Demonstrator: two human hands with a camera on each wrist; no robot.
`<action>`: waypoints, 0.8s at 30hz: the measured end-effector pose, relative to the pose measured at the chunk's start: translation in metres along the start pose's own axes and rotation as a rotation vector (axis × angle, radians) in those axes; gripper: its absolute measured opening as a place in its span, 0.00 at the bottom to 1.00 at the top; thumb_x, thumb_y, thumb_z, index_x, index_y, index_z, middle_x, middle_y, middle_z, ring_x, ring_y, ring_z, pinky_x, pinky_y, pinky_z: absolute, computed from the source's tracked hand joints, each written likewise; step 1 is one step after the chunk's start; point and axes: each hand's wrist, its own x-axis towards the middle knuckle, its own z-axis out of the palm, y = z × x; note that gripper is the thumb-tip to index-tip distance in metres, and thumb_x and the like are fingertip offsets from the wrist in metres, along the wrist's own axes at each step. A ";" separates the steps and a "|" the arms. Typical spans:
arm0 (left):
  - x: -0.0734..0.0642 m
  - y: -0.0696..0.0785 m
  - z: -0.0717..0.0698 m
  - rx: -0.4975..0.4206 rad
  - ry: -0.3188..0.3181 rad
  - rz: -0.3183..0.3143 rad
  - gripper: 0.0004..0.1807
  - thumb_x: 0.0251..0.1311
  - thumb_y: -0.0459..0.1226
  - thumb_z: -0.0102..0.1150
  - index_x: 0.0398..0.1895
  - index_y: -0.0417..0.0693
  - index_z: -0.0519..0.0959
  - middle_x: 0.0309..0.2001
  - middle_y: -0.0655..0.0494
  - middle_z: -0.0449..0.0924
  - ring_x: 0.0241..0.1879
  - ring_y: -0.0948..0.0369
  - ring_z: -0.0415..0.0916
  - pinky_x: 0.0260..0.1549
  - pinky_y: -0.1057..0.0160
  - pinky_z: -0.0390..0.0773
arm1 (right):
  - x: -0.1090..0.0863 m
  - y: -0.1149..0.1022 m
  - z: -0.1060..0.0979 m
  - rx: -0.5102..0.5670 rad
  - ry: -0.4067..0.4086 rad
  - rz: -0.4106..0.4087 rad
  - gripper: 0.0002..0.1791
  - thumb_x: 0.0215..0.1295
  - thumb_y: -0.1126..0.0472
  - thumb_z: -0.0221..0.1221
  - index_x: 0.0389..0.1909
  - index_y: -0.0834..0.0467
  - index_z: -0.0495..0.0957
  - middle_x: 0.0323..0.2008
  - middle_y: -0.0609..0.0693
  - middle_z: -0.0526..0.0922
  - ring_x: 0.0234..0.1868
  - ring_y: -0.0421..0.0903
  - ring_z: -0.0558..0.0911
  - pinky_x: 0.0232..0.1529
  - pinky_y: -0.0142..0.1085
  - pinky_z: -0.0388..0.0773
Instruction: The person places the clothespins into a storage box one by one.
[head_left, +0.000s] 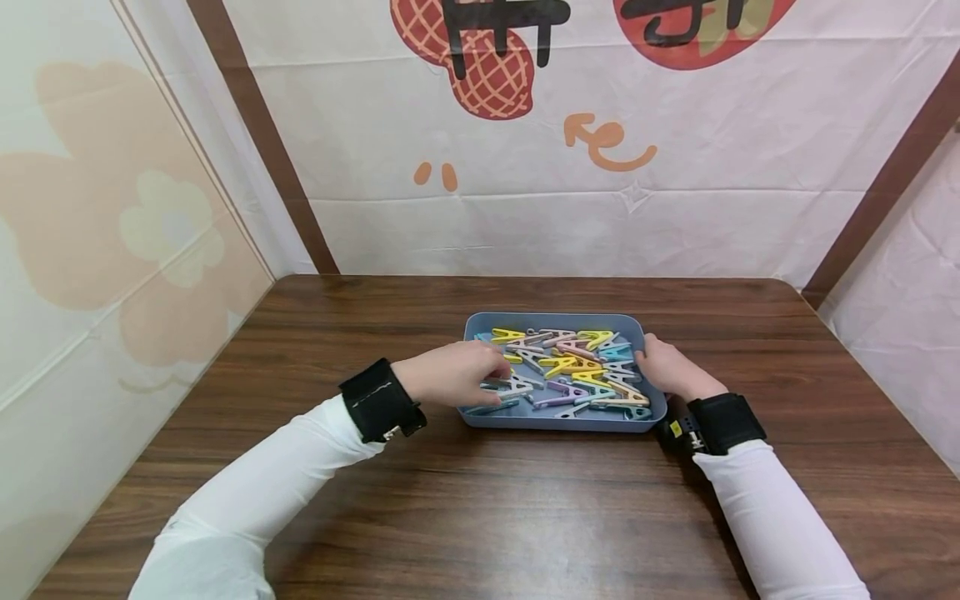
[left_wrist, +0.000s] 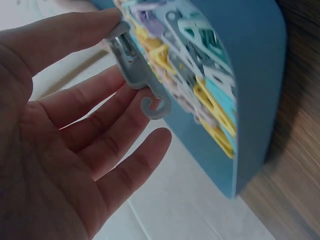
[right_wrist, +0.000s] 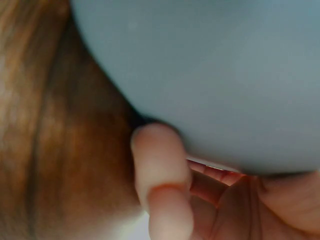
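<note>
A blue-grey tray [head_left: 558, 422] on the table holds many clothes pegs in yellow, purple, pink, teal and grey [head_left: 573, 367]. Over its left end is my left hand [head_left: 457, 372]. In the left wrist view, this hand [left_wrist: 75, 115] pinches a grey clothes peg [left_wrist: 132, 65] with a small hook between thumb and fingertips, beside the tray wall [left_wrist: 255, 100]. My right hand [head_left: 675, 367] grips the tray's right end. In the right wrist view its fingers [right_wrist: 160, 160] curl against the tray's outer wall [right_wrist: 210, 80]; part of this hand is hidden behind the tray.
The brown wooden table [head_left: 480, 517] reaches back to a white printed cloth [head_left: 555, 233] hanging behind it. Another cloth [head_left: 90, 333] with a pale flower runs along the left side. Black bands [head_left: 381, 402] circle both wrists.
</note>
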 end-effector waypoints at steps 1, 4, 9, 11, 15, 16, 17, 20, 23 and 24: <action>0.004 0.002 0.001 0.013 -0.018 0.010 0.12 0.59 0.39 0.66 0.44 0.45 0.82 0.36 0.55 0.77 0.33 0.61 0.69 0.35 0.62 0.72 | 0.000 0.000 0.000 0.000 0.002 -0.002 0.29 0.78 0.62 0.35 0.67 0.80 0.42 0.56 0.78 0.63 0.36 0.56 0.76 0.24 0.41 0.74; 0.013 0.009 0.002 0.068 -0.071 0.035 0.12 0.59 0.39 0.66 0.44 0.45 0.83 0.38 0.55 0.79 0.36 0.62 0.72 0.38 0.62 0.74 | 0.001 0.001 0.000 0.000 0.006 -0.004 0.29 0.78 0.62 0.35 0.67 0.80 0.42 0.56 0.79 0.63 0.35 0.56 0.76 0.24 0.41 0.73; 0.023 0.016 0.004 0.138 -0.128 0.081 0.13 0.59 0.39 0.67 0.47 0.45 0.83 0.43 0.55 0.80 0.44 0.62 0.76 0.46 0.63 0.75 | 0.001 0.002 0.001 -0.001 0.012 -0.004 0.29 0.78 0.62 0.36 0.67 0.80 0.43 0.54 0.77 0.65 0.36 0.57 0.76 0.24 0.41 0.74; 0.026 0.016 0.005 0.144 -0.138 0.095 0.13 0.59 0.39 0.67 0.46 0.45 0.83 0.43 0.55 0.81 0.44 0.62 0.76 0.47 0.63 0.74 | 0.002 0.001 0.000 -0.005 0.014 -0.007 0.29 0.78 0.62 0.36 0.67 0.80 0.43 0.54 0.77 0.65 0.36 0.56 0.76 0.24 0.41 0.74; 0.032 0.018 0.006 0.133 -0.154 0.098 0.12 0.59 0.38 0.68 0.45 0.46 0.84 0.42 0.56 0.82 0.41 0.64 0.76 0.45 0.65 0.75 | 0.001 -0.001 0.000 -0.008 0.010 -0.004 0.29 0.78 0.62 0.36 0.67 0.80 0.43 0.55 0.78 0.64 0.37 0.57 0.76 0.24 0.41 0.74; 0.034 0.018 0.007 0.128 -0.156 0.095 0.12 0.58 0.38 0.68 0.44 0.46 0.84 0.41 0.56 0.82 0.40 0.64 0.75 0.44 0.65 0.75 | 0.001 -0.001 0.000 -0.008 0.010 -0.002 0.29 0.78 0.62 0.36 0.67 0.80 0.43 0.55 0.78 0.64 0.37 0.57 0.76 0.24 0.41 0.74; 0.036 0.019 0.008 0.127 -0.157 0.092 0.11 0.58 0.38 0.68 0.44 0.46 0.85 0.40 0.57 0.81 0.39 0.65 0.75 0.43 0.66 0.75 | 0.001 -0.001 0.000 -0.007 0.010 0.000 0.29 0.78 0.62 0.36 0.67 0.80 0.43 0.56 0.77 0.64 0.39 0.58 0.76 0.24 0.41 0.74; 0.041 0.020 0.010 0.134 -0.159 0.089 0.10 0.57 0.38 0.69 0.42 0.47 0.85 0.38 0.58 0.80 0.37 0.66 0.74 0.41 0.67 0.75 | -0.001 -0.001 0.001 -0.002 0.006 0.003 0.28 0.78 0.62 0.36 0.67 0.80 0.44 0.54 0.76 0.65 0.38 0.57 0.76 0.24 0.41 0.75; 0.046 0.022 0.013 0.137 -0.164 0.076 0.10 0.56 0.38 0.70 0.41 0.48 0.84 0.36 0.60 0.79 0.35 0.65 0.72 0.39 0.68 0.74 | -0.001 -0.001 0.001 0.000 0.004 0.000 0.28 0.77 0.62 0.37 0.66 0.79 0.45 0.51 0.74 0.67 0.34 0.55 0.76 0.23 0.40 0.74; 0.047 0.022 0.014 0.140 -0.166 0.072 0.10 0.56 0.38 0.70 0.40 0.48 0.83 0.35 0.60 0.79 0.34 0.65 0.72 0.39 0.68 0.74 | -0.002 -0.001 0.001 0.001 0.004 0.001 0.28 0.77 0.62 0.37 0.66 0.79 0.45 0.50 0.74 0.67 0.32 0.54 0.75 0.23 0.40 0.74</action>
